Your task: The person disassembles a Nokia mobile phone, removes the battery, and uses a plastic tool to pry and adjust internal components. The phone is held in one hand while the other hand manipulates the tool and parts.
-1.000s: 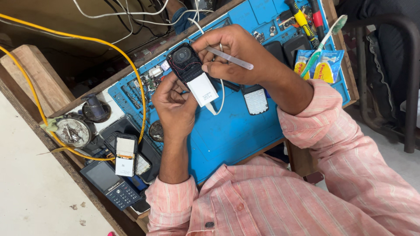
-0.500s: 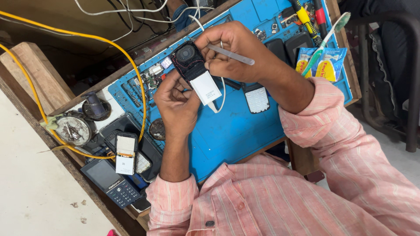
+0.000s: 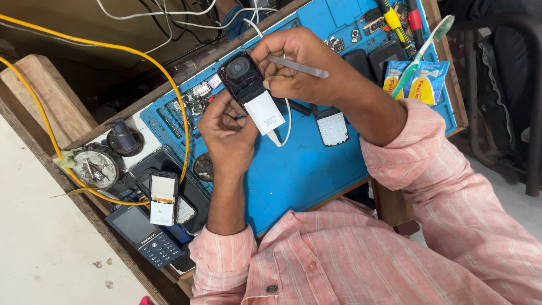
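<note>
An opened black phone (image 3: 244, 79) with a round speaker and a white battery (image 3: 264, 113) in it is held above the blue work mat (image 3: 305, 169). My left hand (image 3: 226, 133) grips the phone from below. My right hand (image 3: 293, 65) rests on the phone's upper end and pinches thin metal tweezers (image 3: 298, 66), their tip pointing right. A white cable (image 3: 285, 127) hangs under the phone.
A phone keypad part (image 3: 332, 127) lies on the mat. Screwdrivers (image 3: 395, 22), a toothbrush (image 3: 423, 48) and glue packets (image 3: 420, 82) sit at the right. A yellow wire (image 3: 169, 85), metal tins (image 3: 93, 166), a black tray with a phone part (image 3: 164, 197) and a keypad phone (image 3: 147, 237) lie left.
Both hands and the phone have hardly moved. The view has shifted slightly.
</note>
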